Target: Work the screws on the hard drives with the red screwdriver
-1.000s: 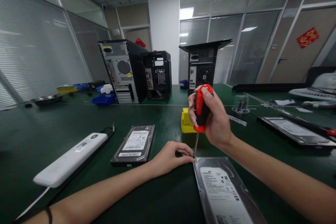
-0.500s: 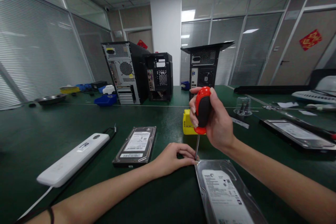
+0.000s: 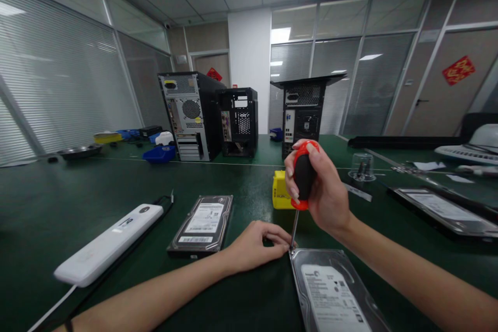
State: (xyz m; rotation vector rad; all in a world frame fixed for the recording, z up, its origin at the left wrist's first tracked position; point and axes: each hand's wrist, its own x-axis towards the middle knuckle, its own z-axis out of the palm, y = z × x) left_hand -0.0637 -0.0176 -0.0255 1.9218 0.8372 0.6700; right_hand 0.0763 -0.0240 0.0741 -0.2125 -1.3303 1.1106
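My right hand [image 3: 321,189] grips a red and black screwdriver [image 3: 302,174] held upright, its tip on the far left corner of a silver hard drive [image 3: 330,290] lying near the table's front edge. Fingers of my left hand [image 3: 254,244] pinch at that same corner, right beside the screwdriver's tip; what they pinch is too small to tell. A second hard drive [image 3: 203,219] lies flat to the left of my left hand.
A white oblong device [image 3: 111,244] with a cable lies at the left. Behind my right hand sits a yellow box [image 3: 279,190]. Three computer cases [image 3: 192,114] stand at the back. Another drive [image 3: 445,210] and a clear cup [image 3: 361,167] are at the right.
The view has tilted upward, so everything sits lower in the frame. My hands stay at the drive's corner with the screwdriver upright.
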